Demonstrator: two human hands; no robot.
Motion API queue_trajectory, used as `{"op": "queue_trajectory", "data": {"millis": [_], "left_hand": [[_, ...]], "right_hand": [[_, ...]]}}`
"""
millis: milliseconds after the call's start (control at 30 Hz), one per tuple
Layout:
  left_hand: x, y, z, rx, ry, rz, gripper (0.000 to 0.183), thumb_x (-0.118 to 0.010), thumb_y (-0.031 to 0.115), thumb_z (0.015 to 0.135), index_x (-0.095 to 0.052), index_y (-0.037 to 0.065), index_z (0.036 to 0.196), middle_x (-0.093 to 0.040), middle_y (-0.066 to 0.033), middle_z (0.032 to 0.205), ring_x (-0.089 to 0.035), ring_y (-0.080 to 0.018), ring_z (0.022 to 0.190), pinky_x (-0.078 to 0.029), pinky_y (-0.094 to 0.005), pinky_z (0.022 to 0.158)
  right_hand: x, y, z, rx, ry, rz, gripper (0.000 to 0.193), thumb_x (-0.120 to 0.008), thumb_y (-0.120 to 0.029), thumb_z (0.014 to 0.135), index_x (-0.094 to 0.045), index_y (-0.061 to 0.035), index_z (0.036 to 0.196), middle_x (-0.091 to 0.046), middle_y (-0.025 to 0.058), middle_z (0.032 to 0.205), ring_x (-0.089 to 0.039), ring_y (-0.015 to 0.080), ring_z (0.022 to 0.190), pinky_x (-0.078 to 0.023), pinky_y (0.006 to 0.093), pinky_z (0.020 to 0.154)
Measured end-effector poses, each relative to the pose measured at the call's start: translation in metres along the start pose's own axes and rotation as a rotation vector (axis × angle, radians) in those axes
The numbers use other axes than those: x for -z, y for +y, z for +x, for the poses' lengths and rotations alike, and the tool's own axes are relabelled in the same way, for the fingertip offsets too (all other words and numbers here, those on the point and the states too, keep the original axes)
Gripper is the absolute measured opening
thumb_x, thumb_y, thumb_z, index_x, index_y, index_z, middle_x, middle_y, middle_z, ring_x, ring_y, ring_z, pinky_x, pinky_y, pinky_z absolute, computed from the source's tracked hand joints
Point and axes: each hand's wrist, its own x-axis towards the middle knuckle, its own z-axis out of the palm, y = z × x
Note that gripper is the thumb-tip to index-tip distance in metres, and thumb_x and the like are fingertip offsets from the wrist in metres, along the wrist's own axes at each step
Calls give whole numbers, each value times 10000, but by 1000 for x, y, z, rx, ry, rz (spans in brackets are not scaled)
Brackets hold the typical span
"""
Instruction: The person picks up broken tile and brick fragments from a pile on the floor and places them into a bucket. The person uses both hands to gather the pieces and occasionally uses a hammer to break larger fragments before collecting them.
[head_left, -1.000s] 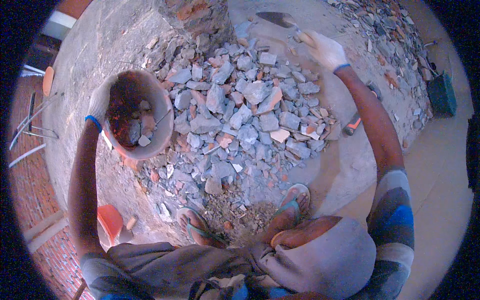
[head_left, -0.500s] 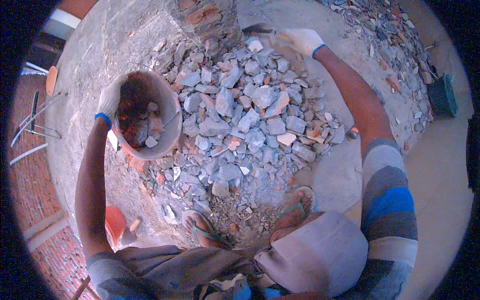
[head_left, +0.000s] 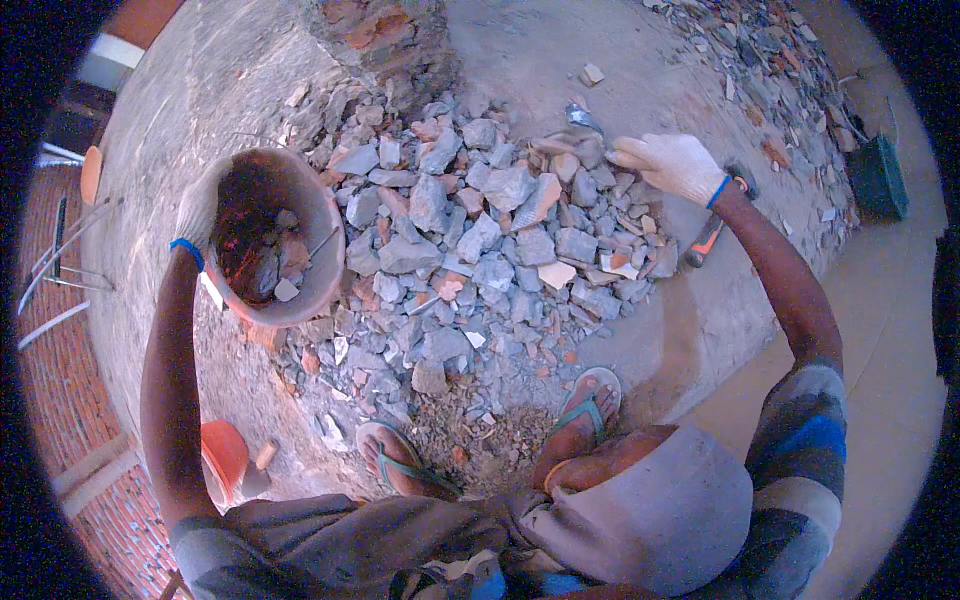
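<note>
I see white gloves with blue cuffs on my left hand [head_left: 196, 212] and right hand [head_left: 668, 163]. The rubble pile [head_left: 480, 250] is blue-grey with salmon-pink shards. The bucket [head_left: 270, 238] is grey, rust-red inside. My sleeves are grey-and-blue striped.

Broken stones [head_left: 480, 240] heap up in front of me, filling the floor from my feet [head_left: 590, 410] to the crumbled brick stump [head_left: 380, 35]. My left hand [head_left: 195, 210] holds the bucket [head_left: 300, 290] up at the heap's left edge, and it blocks that side. My right hand [head_left: 668, 162] sits at the heap's far right rim, with a trowel blade [head_left: 583, 118] just beside it and a red-handled tool [head_left: 708, 240] under my wrist. Bare concrete floor [head_left: 520, 50] lies open beyond the heap. More rubble [head_left: 760, 50] lines the far right.
</note>
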Motion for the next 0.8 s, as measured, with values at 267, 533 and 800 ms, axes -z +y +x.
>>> {"op": "queue_trajectory", "data": {"millis": [267,533,800], "left_hand": [[-3,-3,2,-34,12,13,446,-527,365,1053,-699,73,1343,-726,-134,1318,-661,-225,1222,-469,-363,1083],[-4,4,-7,65,14,-76,438,-520,359,1057,-697,89,1354,-710,-150,1343,-645,-238,1256,-460,-367,1092],[-4,-2,-1,26,9,-13,463,-514,386,1056,-682,97,1378,-709,-139,1350,-638,-254,1271,-447,-374,1106]], "right_hand": [[-14,34,-2,-135,402,28,477,-647,-257,947,-577,-215,1417,-720,152,1144,-708,385,1018,-579,496,828],[-39,67,46,-296,166,23,544,-629,-227,931,-541,-196,1467,-706,183,1250,-679,412,1115,-566,510,906],[3,-30,-27,-148,48,134,570,-690,-197,892,-567,-208,1449,-706,151,1199,-694,386,1068,-575,463,886]]}}
